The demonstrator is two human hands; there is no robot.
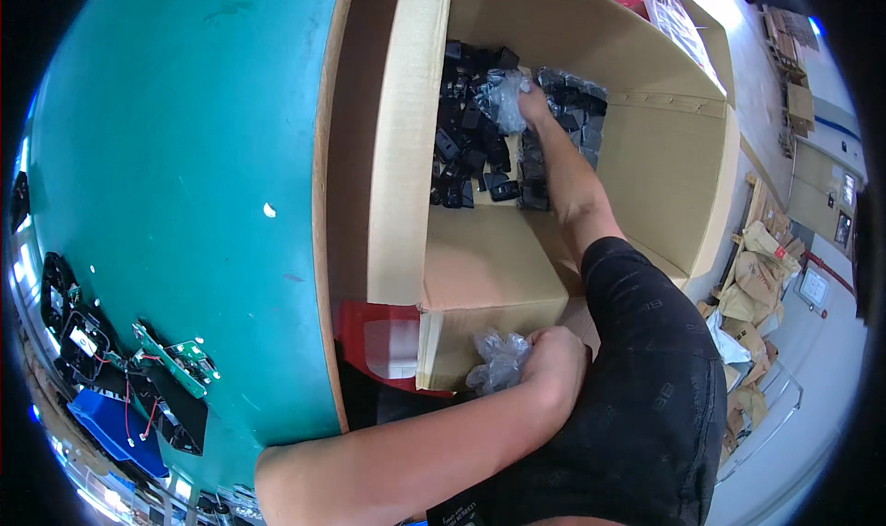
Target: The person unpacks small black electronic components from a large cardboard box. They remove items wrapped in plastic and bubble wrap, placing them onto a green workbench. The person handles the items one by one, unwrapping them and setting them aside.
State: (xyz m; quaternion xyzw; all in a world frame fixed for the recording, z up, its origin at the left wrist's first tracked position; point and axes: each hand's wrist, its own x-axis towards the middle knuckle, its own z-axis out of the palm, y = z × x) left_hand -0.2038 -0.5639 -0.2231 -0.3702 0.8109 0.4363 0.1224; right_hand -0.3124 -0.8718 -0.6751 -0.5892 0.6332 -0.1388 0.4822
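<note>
My right hand (532, 106) reaches deep into a large cardboard box (669, 171) and is closed on a crumpled clear plastic bag (505, 101). Around it lie several loose black plastic parts (466, 125) in a jumbled pile. Beside them, similar dark parts in clear wrapping (581, 111) sit in tidier rows. Nearer to me, my left hand (554, 351) is closed on another crumpled clear plastic bag (498, 360), against the outside of the box. The fingers of the left hand are mostly hidden behind its wrist.
To the left stands a green-topped table (203, 111) with a wooden edge. On it lie a green circuit board (180, 360), black housings with wires (88, 337) and a blue bin (120, 429). A red container (369, 341) shows beneath the box flap. Brown sacks (757, 277) are piled at the right.
</note>
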